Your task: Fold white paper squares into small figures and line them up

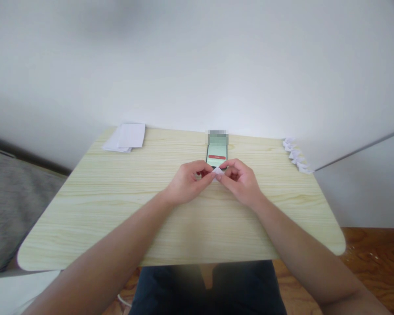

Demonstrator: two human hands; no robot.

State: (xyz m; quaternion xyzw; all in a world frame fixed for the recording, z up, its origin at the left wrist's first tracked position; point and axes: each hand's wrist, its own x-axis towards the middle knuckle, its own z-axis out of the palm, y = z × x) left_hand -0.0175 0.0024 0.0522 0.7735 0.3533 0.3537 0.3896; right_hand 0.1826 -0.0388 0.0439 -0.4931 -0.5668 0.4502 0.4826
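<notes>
Between my two hands, over the middle of the table, is a small folded piece of white paper (218,170) with a pointed top. My left hand (192,180) pinches its left side between thumb and fingers. On the other side, my right hand (239,178) grips it the same way, thumb pressed to the front. The fingers cover much of the paper, so its full shape is hidden. Just beyond the fingertips, a phone (217,151) with a lit green screen and a red bar lies on the table.
The pale wood-grain table (118,210) has rounded front corners and meets a white wall (197,65). Loose white paper sheets (131,135) lie at the back left. Several small folded white paper pieces (295,155) line the back right edge. Grey fabric (16,205) stands at the left.
</notes>
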